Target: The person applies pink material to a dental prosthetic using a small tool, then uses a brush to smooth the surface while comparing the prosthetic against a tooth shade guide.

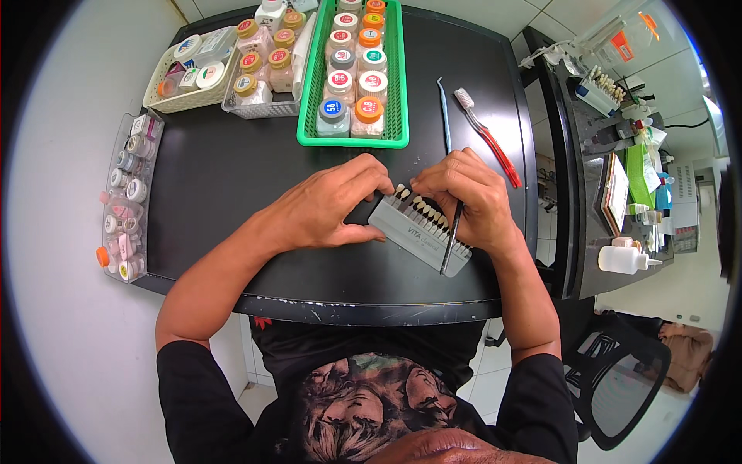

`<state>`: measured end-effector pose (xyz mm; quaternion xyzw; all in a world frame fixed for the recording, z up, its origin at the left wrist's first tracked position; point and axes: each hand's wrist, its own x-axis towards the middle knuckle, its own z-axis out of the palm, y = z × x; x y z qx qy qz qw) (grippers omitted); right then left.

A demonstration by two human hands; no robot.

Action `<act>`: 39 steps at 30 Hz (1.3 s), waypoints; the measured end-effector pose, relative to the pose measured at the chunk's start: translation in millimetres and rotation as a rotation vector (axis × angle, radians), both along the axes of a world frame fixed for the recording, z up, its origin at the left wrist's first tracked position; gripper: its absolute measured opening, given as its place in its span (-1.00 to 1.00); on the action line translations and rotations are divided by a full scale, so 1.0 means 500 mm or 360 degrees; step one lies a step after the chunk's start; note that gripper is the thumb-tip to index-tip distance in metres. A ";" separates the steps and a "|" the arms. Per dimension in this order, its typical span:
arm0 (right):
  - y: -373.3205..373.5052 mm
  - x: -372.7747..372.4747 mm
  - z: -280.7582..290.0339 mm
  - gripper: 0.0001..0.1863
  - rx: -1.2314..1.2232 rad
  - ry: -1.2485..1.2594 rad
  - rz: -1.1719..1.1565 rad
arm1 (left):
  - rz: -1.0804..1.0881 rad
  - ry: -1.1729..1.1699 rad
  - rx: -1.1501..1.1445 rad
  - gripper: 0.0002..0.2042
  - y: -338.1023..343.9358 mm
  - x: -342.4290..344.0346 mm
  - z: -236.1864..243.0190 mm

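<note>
**Grey holder slanting between two hands**

Just right of centre in the frame, a grey sample holder (420,241) with white tooth samples (426,209) in a row along the upper right long side. Slants from upper left down to lower right along the long axis. Whether lifted or resting on the black counter (224,185), cannot tell.

From the left hand (328,205), lies to the right, with the upper left end clamped between thumb and fingers. From the right hand (471,193), lies to the lower left. Nearer to the upper left end: left hand. Nearer to the lower right half: right hand, with fingers bent tight around a thin dark stick (451,240). Crosses the holder steeply near the lower right end, athwart the long axis. Right fingertips close to the upper end of the row; whether pinching a sample, cannot tell.

Above the right hand, a blue hooked pick (444,116); to the upper right, a red toothbrush (488,138); at upper centre, a green basket (352,143) of jars (369,110).
</note>
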<state>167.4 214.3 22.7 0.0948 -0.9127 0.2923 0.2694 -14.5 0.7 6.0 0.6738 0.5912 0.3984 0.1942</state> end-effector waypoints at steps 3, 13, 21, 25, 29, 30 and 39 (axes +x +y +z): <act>0.003 0.001 -0.006 -0.73 0.0016 -0.0056 -0.0019 | -0.0007 0.0018 0.0011 -0.42 -0.001 0.000 -0.001; 0.003 0.002 -0.007 -0.77 -0.0058 -0.0154 -0.0050 | -0.0011 0.0016 0.0007 -0.43 -0.001 0.001 0.003; 0.006 0.005 -0.004 -0.77 -0.0100 -0.0256 0.0016 | -0.0027 0.0002 -0.0011 -0.42 -0.001 0.001 0.001; 0.010 0.006 0.014 -0.80 -0.0146 -0.0223 -0.0119 | -0.0011 0.0008 -0.0003 -0.43 -0.004 0.001 0.003; 0.009 0.010 0.020 -0.77 -0.0106 -0.0320 -0.0005 | -0.0003 0.0035 0.0011 -0.43 -0.003 0.002 0.002; 0.009 0.010 0.020 -0.77 -0.0106 -0.0320 -0.0005 | -0.0002 0.0036 0.0011 -0.43 -0.003 0.001 0.002; 0.006 0.010 0.017 -0.76 -0.0137 -0.0400 0.0030 | 0.0001 0.0071 0.0018 -0.43 -0.002 0.000 0.000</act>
